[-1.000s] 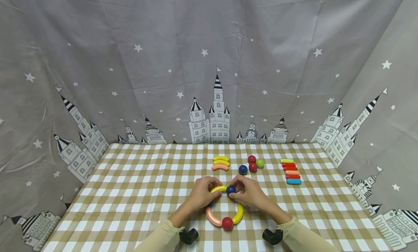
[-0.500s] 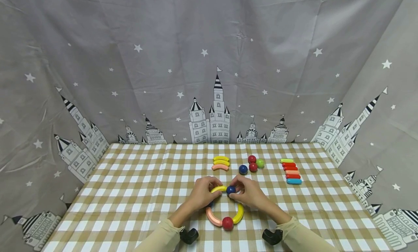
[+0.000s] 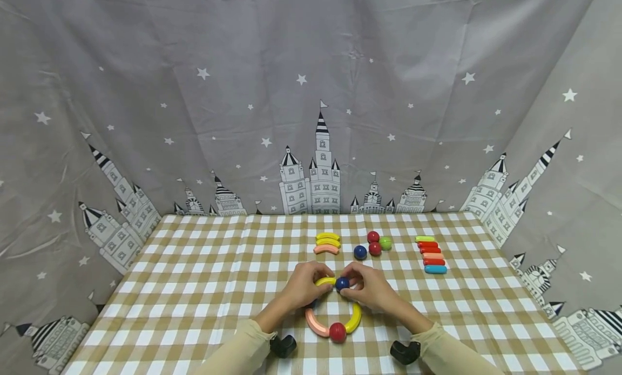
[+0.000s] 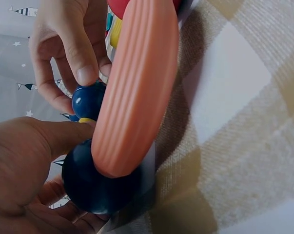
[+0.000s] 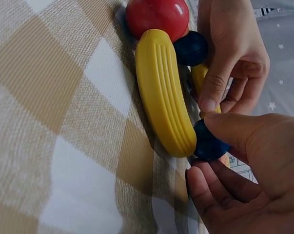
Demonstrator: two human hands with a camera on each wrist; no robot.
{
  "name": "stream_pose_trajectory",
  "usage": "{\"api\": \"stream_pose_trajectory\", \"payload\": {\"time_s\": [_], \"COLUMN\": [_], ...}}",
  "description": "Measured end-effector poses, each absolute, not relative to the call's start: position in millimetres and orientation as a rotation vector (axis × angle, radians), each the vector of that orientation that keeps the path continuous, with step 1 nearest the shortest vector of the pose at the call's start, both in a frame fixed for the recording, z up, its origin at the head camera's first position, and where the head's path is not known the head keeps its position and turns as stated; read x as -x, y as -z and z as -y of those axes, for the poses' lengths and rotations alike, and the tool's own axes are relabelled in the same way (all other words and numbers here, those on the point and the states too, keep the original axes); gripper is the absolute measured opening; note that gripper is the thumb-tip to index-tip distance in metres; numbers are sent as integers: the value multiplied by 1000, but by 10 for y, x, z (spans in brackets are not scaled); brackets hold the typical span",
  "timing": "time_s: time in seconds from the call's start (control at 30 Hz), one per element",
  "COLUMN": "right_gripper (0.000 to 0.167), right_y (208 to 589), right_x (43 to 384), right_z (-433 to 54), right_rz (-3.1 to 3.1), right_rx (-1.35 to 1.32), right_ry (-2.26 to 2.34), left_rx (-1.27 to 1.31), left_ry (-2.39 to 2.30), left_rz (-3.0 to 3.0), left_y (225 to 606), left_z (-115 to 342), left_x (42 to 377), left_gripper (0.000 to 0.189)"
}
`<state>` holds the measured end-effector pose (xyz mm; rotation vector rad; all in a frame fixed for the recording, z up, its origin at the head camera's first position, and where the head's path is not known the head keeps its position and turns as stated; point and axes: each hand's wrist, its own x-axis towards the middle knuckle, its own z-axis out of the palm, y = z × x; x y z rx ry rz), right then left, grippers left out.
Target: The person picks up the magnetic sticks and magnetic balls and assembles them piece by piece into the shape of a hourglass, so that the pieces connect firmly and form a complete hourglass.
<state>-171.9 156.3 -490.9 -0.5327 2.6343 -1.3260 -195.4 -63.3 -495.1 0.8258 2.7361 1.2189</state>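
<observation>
Over the table's front middle, my left hand (image 3: 304,285) pinches a yellow curved stick (image 3: 325,281). My right hand (image 3: 370,288) holds a blue ball (image 3: 342,284) between thumb and fingers, right at that stick's end. Below them lie a pink curved stick (image 3: 316,325), a red ball (image 3: 337,332) and a second yellow curved stick (image 3: 355,318), forming the lower part of a ring. Another blue ball (image 4: 95,180) sits at the pink stick's upper end, beside my left fingers, mostly hidden in the head view. In the right wrist view, the second yellow stick's end meets the right-hand ball.
Behind the hands lie two yellow curved sticks (image 3: 328,239) and a pink one (image 3: 326,249). Right of them sit a blue ball (image 3: 360,252), red balls (image 3: 374,249) and a green ball (image 3: 386,243). Several straight sticks (image 3: 431,254) line up farther right on the checked cloth (image 3: 204,288).
My left hand has shifted slightly right with the yellow curved stick, closer to the blue ball. My right hand holds nearly still. The head view has shifted a little.
</observation>
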Motion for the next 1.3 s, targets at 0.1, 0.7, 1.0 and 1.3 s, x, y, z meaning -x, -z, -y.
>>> {"api": "stream_pose_trajectory", "payload": {"time_s": [0.1, 0.7, 1.0, 1.3], "right_gripper": [33, 45, 48, 63], "right_y": [4898, 4846, 4867, 4897], "right_x": [1704, 1490, 1419, 1383], "right_z": [-1594, -1876, -1938, -1903], "right_rz": [-2604, -2467, -2478, -2538], "right_rx": [546, 540, 630, 757], "right_ry": [1341, 1408, 1268, 1120], "left_rx": [-817, -722, -774, -839], "left_ry": [-1222, -1220, -1197, -1167], "left_rz": [-2727, -2704, -2718, -2654], "left_y": [4958, 4919, 4906, 4896], "left_z": [635, 692, 730, 697], "left_x": [1957, 1907, 1918, 1941], "left_gripper": [16, 15, 14, 35]}}
